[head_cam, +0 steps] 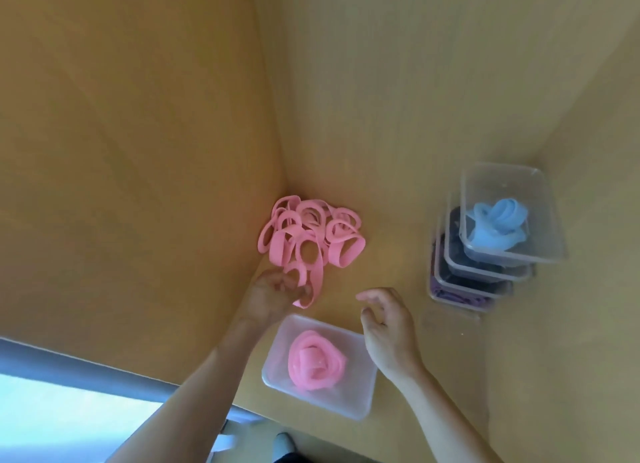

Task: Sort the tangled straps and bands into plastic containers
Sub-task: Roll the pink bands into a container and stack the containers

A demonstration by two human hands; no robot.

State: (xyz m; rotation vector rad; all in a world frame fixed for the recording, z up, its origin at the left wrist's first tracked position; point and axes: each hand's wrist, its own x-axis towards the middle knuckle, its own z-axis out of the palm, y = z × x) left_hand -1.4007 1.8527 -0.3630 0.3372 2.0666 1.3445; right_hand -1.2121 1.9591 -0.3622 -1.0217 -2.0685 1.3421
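My left hand (273,294) has its fingers curled on a pink band (310,291) at the near edge of the pink pile (311,234), which lies on the desk (391,254), tucked into the corner. My right hand (388,327) hovers beside it, fingers loosely curled, holding nothing. Just in front of both hands sits a clear container (360,398) with a coil of pink bands (317,364) inside. Off to the right stands a stack of containers (485,272) (the top one holds blue bands (498,225); the lower ones hold darker things, too blurred to tell apart).
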